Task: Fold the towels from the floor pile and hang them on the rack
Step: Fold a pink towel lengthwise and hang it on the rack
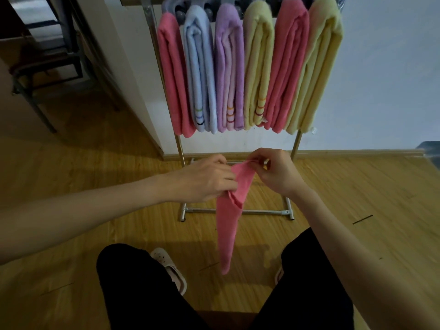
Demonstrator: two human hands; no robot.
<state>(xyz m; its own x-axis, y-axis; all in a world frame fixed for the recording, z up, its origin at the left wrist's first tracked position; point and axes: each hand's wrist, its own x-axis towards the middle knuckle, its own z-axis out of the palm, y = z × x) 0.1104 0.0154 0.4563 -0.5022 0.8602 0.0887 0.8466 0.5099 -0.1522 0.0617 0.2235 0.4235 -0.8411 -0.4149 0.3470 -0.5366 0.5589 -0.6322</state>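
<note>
The left hand (209,179) and the right hand (273,172) both pinch the top of a pink towel (228,220), with the fingers curled tight on the cloth. The towel hangs down in the air between the knees, in front of the rack (238,211), and its bottom tip comes to a point above the wooden floor (357,186).

The towel could slip, I think, because only the fingertips hold it. If one hand lets go to fix the fold, the long part may swing and open up again. It could also drop on the floor and need folding all over.

The rack looks full from its left edge to its right edge (six folded towels hang there, packed side by side). Pushing one more in might knock a neighbour loose.

The pink towel looks soft and fuzzy, and it is folded into a long thin strip. The hanging towels are pink, blue, purple and yellow, thick and puffy, some with little stripes near the bottom. The rack is made of shiny metal tubes.
</note>
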